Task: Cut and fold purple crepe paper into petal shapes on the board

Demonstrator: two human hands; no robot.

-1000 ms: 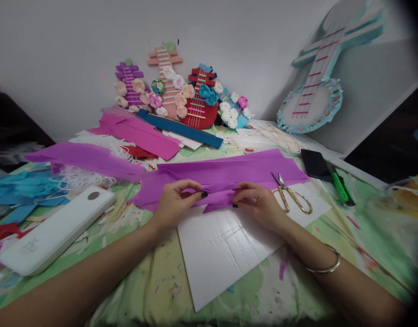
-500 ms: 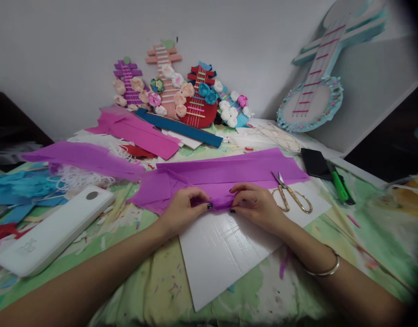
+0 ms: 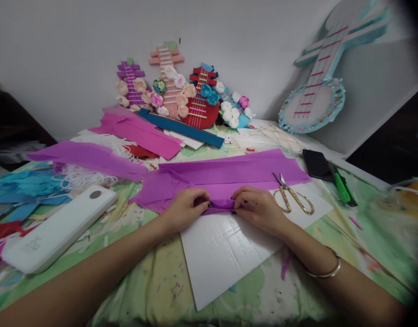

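Between my two hands a narrow strip of purple paper (image 3: pixel 222 204) is stretched, looking folded along its length. My left hand (image 3: pixel 185 206) pinches its left end between thumb and fingers. At the other end, my right hand (image 3: pixel 258 206) pinches it the same way. Just behind lies a larger purple paper sheet (image 3: pixel 236 168), creased and spread out. Beneath my hands is a white board (image 3: pixel 226 254), its near part bare. Gold-handled scissors (image 3: pixel 292 195) rest right of my right hand, with their blades pointing away over the purple sheet.
A white power bank (image 3: pixel 59 231) lies at the left, near white string (image 3: pixel 82 177) and blue paper (image 3: pixel 32 184). A black phone (image 3: pixel 317 164) and a green cutter (image 3: pixel 341 187) are at the right. Decorated paper guitars (image 3: pixel 202 109) lean on the wall behind pink paper (image 3: pixel 141 134).
The purple strip between my fingers now looks flatter and more neatly folded. Both hands stay in nearly the same place. The whole view has shifted slightly.
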